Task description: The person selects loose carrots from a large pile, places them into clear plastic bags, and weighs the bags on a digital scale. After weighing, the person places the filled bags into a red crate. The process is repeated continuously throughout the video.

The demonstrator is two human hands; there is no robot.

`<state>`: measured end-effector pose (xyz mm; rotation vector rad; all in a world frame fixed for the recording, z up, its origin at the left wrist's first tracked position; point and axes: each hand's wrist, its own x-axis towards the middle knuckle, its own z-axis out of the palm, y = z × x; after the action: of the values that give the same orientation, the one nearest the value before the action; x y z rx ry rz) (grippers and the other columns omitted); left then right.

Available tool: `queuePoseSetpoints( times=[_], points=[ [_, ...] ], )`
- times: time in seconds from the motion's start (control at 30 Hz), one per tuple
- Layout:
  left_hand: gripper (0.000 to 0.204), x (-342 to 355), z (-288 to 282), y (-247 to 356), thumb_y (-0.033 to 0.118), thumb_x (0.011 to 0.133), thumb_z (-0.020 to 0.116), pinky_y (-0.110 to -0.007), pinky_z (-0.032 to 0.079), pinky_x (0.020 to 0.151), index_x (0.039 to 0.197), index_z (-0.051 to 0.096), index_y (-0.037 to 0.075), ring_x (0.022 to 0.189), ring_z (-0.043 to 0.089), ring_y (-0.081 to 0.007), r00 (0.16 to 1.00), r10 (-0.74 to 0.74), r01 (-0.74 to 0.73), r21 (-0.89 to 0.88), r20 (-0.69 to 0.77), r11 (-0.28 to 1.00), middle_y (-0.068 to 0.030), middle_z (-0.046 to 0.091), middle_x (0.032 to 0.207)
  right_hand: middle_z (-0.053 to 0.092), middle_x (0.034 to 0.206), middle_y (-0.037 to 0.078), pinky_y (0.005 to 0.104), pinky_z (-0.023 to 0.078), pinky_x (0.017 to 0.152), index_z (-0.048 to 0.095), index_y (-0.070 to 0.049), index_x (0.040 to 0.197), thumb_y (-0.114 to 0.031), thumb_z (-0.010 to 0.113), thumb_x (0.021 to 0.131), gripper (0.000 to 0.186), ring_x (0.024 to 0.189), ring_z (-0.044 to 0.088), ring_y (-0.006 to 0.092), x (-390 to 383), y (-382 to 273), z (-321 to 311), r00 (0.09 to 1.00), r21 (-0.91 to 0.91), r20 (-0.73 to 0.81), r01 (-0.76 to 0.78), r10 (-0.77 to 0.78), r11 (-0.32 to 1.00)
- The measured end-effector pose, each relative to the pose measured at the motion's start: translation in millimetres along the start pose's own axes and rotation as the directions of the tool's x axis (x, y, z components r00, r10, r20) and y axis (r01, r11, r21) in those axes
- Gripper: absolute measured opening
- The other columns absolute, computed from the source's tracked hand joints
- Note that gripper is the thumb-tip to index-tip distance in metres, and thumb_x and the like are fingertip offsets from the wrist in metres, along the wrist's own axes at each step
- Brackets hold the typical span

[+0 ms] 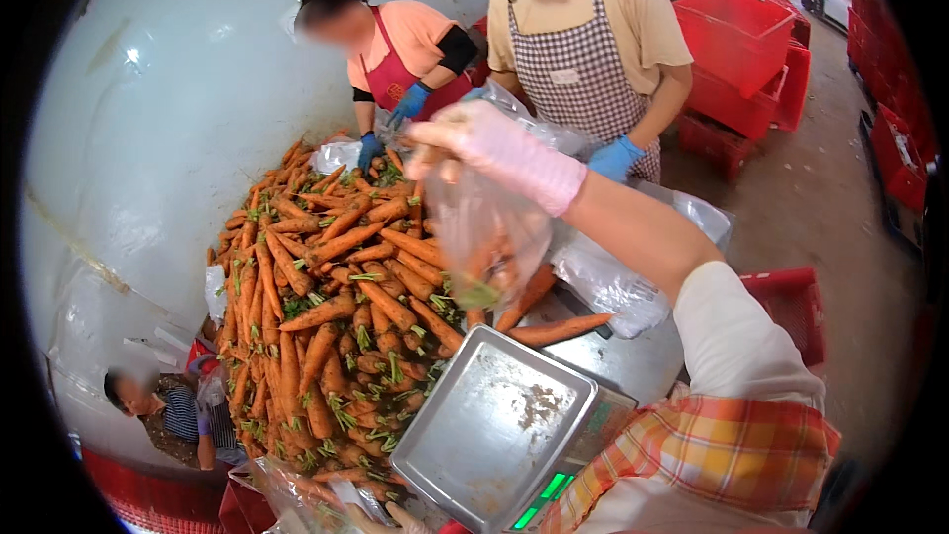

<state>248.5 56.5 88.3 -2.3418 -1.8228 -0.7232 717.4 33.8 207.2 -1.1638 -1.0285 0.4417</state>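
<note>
My right hand (479, 143), in a pale pink glove, is raised at the centre, fingers closed on the top of a hanging clear bag (492, 242) with carrots in it. At the lower edge, my left hand (390, 519) is partly cut off, its fingers closed on a clear plastic bag (306, 489). A steel scale pan (494, 420) on a scale with green displays lies between my hands. A large heap of carrots (326, 307) fills the table to its left. Loose carrots (559, 331) and stacked plastic bags (613, 272) lie beyond the pan.
Two aproned workers (583, 49) (400, 44) in blue gloves stand across the table (647, 356). A third person (178, 415) is at the lower left. Red crates (732, 40) are stacked at the upper right; another red crate (786, 297) sits right of the table, beside the floor aisle.
</note>
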Motion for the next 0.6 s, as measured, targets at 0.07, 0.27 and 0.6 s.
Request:
queuePoseSetpoints(
  times=[0.07,0.27,0.6],
  points=[
    [0.058,-9,63,-37,0.023,0.096,0.049,-0.042,0.043,0.098,0.146,0.031,0.001,0.121,0.052,-0.0293,0.921,0.048,-0.177,-0.304,-0.388,0.936,-0.0238,0.047,0.139,0.072,0.085,0.010,0.0219,0.047,0.054,0.067,0.003,0.087,-0.027,0.058,0.092,0.032,0.057,0.059,0.0090,-12,-45,26,0.993,-0.010,0.036,0.110,-0.110,0.994],
    [0.044,4,7,46,0.015,0.097,0.046,-0.036,0.040,0.096,0.136,0.038,-0.001,0.115,0.049,-0.0245,0.993,0.012,0.085,-0.793,0.115,0.603,-0.0176,0.045,0.132,0.065,0.066,0.010,0.0305,0.052,0.049,0.067,0.000,0.079,-0.009,0.054,0.085,0.018,0.056,0.064,0.0176,-14,-55,122,0.766,-0.248,0.198,0.643,-0.612,0.725],
    [0.027,11,-8,51,0.013,0.096,0.049,-0.034,0.044,0.077,0.118,0.051,-0.001,0.091,0.053,-0.0215,0.985,0.147,0.016,-0.898,0.089,0.439,-0.0143,0.053,0.107,0.064,0.064,0.016,0.0372,0.050,0.055,0.069,-0.003,0.071,-0.019,0.059,0.077,0.019,0.059,0.062,0.0292,-145,-48,229,0.681,-0.010,0.649,0.452,-0.339,0.892]
  ],
)
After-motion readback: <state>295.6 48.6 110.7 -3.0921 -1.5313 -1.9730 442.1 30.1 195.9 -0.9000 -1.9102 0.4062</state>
